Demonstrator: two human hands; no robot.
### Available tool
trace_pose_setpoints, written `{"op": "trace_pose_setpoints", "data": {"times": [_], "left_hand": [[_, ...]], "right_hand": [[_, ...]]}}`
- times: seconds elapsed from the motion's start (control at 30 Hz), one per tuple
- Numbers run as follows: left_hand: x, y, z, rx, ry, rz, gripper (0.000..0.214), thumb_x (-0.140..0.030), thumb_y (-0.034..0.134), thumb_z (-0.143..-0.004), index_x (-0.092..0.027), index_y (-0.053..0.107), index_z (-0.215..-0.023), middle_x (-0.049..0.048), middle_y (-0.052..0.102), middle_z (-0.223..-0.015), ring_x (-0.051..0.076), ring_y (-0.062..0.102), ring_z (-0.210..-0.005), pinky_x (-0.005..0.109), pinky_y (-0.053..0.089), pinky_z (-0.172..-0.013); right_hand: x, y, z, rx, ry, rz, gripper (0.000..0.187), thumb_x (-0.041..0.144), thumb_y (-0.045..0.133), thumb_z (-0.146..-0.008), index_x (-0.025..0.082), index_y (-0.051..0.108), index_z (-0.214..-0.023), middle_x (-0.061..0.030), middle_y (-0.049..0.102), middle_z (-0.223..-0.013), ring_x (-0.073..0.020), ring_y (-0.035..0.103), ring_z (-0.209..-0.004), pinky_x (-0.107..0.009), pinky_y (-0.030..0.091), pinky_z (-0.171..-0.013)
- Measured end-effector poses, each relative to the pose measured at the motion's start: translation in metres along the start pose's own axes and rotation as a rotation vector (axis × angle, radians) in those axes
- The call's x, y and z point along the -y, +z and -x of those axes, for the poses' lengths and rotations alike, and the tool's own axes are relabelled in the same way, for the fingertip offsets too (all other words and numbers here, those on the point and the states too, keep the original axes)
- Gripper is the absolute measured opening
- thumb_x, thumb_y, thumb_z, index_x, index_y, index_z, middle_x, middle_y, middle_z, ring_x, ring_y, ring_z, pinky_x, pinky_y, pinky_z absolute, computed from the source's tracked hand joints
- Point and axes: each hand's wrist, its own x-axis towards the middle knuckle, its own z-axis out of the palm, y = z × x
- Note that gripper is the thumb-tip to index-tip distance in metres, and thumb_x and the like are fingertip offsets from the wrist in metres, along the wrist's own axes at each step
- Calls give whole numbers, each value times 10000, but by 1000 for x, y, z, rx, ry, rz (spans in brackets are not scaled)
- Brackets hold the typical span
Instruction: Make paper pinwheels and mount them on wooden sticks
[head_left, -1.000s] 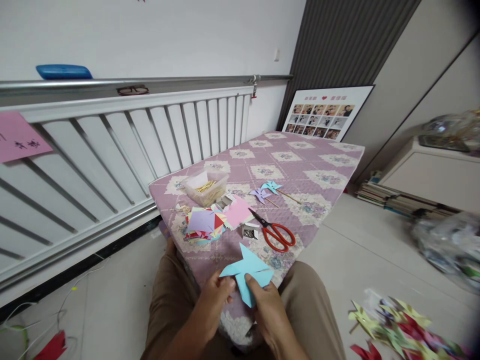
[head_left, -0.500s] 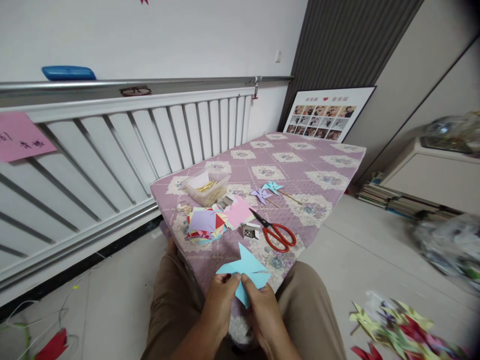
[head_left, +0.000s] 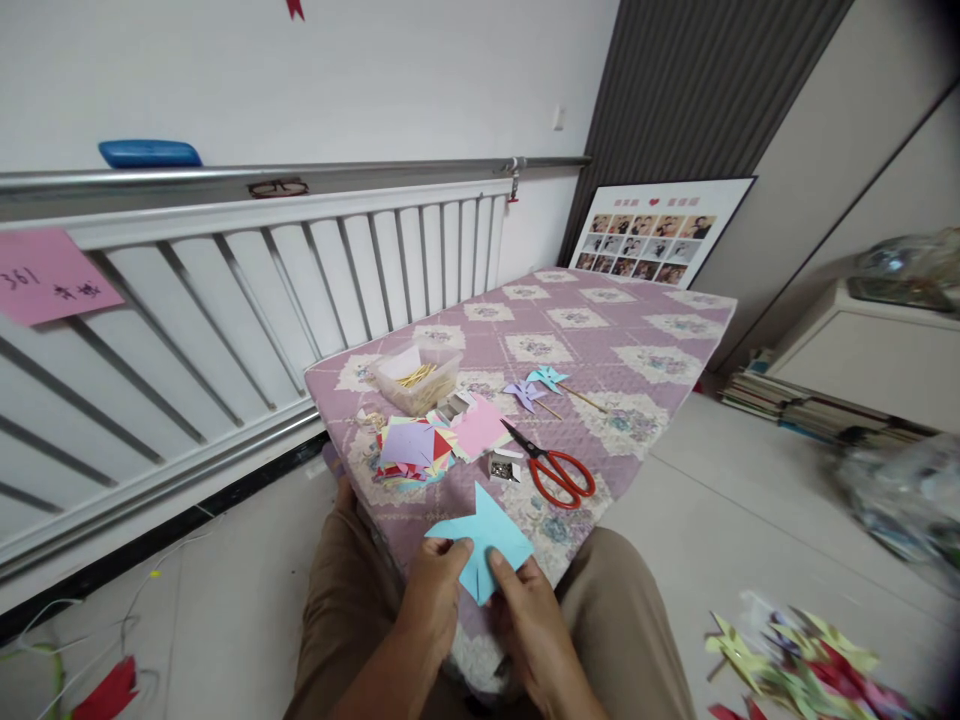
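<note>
Light-blue paper: I see a partly folded square point(head_left: 484, 535) pinched in both hands at the near edge of the quilted purple mat point(head_left: 600, 330).
Left hand point(head_left: 437, 590): my thumb and fingers are clamped on the sheet's left flap.
Right hand point(head_left: 525, 610): my fingertips press together on the sheet's lower right corner, close beside the left hand.
Scissors point(head_left: 555, 470): red-handled, lying on the mat just beyond the blue sheet, to the right.
Paper pile point(head_left: 416, 445): I count many coloured squares on the mat, beyond the sheet to the left.
Clear tub point(head_left: 416, 375): on the mat behind the pile, holding thin sticks.
Small pinwheels point(head_left: 536, 385): two, mid-mat, beyond the scissors.
</note>
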Motion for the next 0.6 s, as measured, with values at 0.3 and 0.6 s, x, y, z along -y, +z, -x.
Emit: {"op": "trace_pose_setpoints", "data": {"times": [0.3, 0.6], "left_hand": [[-17, -2, -9, 16, 19, 52, 227, -281, 754, -529, -175, 614, -673, 5, 633, -600, 183, 613, -601, 330, 493, -676], [-17, 0, 1, 75, -28, -4, 213, -290, 727, -546, -183, 616, -693, 18, 627, -620, 187, 599, -601, 318, 474, -636]], "right_hand": [[-8, -36, 9, -28, -611, 708, 232, 245, 586, -813, 221, 580, -1044, -28, 640, -804, -194, 611, -753, -305, 497, -726], [-12, -27, 3, 127, -746, 950, 316, 155, 522, -811, 241, 615, -1101, -78, 707, -1035, -239, 660, -958, -359, 531, -823]]}}
